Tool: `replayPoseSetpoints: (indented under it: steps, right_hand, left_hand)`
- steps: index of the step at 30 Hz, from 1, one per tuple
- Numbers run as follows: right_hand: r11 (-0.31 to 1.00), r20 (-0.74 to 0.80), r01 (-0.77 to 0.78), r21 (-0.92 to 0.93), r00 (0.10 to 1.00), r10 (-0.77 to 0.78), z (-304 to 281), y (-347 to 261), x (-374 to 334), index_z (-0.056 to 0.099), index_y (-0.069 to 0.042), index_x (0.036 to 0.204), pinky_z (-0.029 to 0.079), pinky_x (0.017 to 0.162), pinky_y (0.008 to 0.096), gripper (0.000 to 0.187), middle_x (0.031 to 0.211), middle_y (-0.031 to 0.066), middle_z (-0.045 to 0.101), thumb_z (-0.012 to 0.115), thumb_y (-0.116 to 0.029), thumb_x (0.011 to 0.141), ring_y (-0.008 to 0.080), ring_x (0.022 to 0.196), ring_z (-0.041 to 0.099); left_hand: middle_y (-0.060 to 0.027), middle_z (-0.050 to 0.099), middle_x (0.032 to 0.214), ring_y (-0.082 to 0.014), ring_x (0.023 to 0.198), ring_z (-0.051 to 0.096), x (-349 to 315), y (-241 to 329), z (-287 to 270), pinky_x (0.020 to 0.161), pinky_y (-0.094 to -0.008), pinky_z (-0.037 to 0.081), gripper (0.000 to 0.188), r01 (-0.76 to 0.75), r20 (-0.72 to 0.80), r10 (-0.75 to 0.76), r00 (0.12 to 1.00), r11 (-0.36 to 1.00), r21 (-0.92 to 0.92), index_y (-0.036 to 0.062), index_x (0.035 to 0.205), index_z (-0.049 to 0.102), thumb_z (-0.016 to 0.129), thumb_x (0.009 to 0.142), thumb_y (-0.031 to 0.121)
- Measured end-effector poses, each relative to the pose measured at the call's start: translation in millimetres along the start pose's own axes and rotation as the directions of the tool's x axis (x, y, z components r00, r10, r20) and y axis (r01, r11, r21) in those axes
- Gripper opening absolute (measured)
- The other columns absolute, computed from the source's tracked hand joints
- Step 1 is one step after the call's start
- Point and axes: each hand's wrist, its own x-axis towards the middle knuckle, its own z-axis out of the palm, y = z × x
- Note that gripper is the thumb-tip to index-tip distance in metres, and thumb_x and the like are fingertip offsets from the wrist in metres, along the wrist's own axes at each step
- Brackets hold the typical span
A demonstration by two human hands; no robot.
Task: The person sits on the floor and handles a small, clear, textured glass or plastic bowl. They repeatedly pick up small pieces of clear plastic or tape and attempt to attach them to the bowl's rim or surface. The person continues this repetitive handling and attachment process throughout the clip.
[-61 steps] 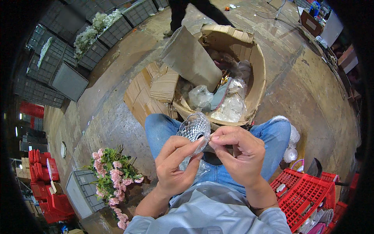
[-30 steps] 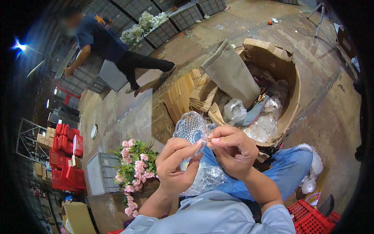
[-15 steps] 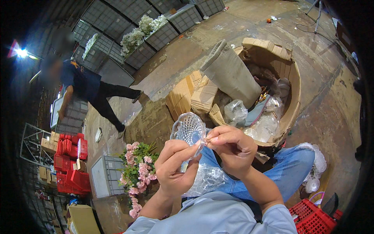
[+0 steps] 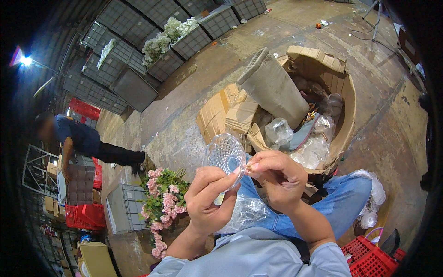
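A clear cut-glass dish (image 4: 225,154) with a beaded pattern stands upright in front of me. My left hand (image 4: 207,198) grips it from below, fingers wrapped over its lower edge. My right hand (image 4: 273,177) pinches a small bit at the dish's right rim, thumb and forefinger pressed together. Crumpled clear plastic wrap (image 4: 244,213) lies in my lap under both hands, over my blue jeans (image 4: 339,203).
A big open cardboard box (image 4: 339,94) full of plastic wrap and packing sits just ahead, flattened cardboard (image 4: 226,113) beside it. Pink flowers (image 4: 162,203) and a grey crate (image 4: 121,208) at my left. Red crates (image 4: 374,261) lower right. Another person (image 4: 83,141) bends at far left.
My hands keep the dish in the same hold. The view has swung, and the other person has walked from the upper middle to the far left.
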Motion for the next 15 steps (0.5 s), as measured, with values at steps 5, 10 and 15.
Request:
replayPoseSetpoints:
  steps: [5,10,15]
  right_hand:
    - [0.968,0.017,-0.172,0.181,0.985,0.171,2.0,-6.2,-5.0,0.071,0.001,0.104,0.059,0.08,0.0295,0.024,0.108,0.0146,0.071,0.074,0.017,0.086,0.0161,0.092,0.07]
    - [0.894,0.042,-0.246,0.375,0.968,0.249,5.0,-6.5,-5.1,0.071,0.003,0.104,0.059,0.088,0.0287,0.023,0.111,0.0137,0.07,0.073,0.018,0.087,0.0165,0.103,0.07]
    - [0.946,0.111,-0.229,0.23,0.972,0.208,-2.6,-5.1,0.7,0.07,0.002,0.102,0.063,0.089,0.0331,0.027,0.108,0.0147,0.069,0.071,0.022,0.083,0.0196,0.101,0.071]
  left_hand:
    - [-0.0078,0.066,0.09,-0.0228,0.081,0.062,-0.4,-3.6,0.9,0.074,-0.0333,0.048,0.05,-0.016,-0.004,0.016,1.0,1.0,0.008,0.001,0.113,0.079,0.078,0.066,-0.015]
    - [-0.0082,0.065,0.089,-0.0232,0.082,0.061,-0.6,-4.1,0.0,0.075,-0.0338,0.049,0.052,-0.012,-0.009,0.012,1.0,1.0,0.001,0.0007,0.114,0.079,0.078,0.065,-0.016]
    - [-0.0085,0.065,0.09,-0.0217,0.082,0.061,-0.9,-3.6,-1.6,0.075,-0.0319,0.049,0.051,0.028,-0.01,-0.029,1.0,0.999,-0.027,0.0001,0.115,0.079,0.077,0.066,-0.017]
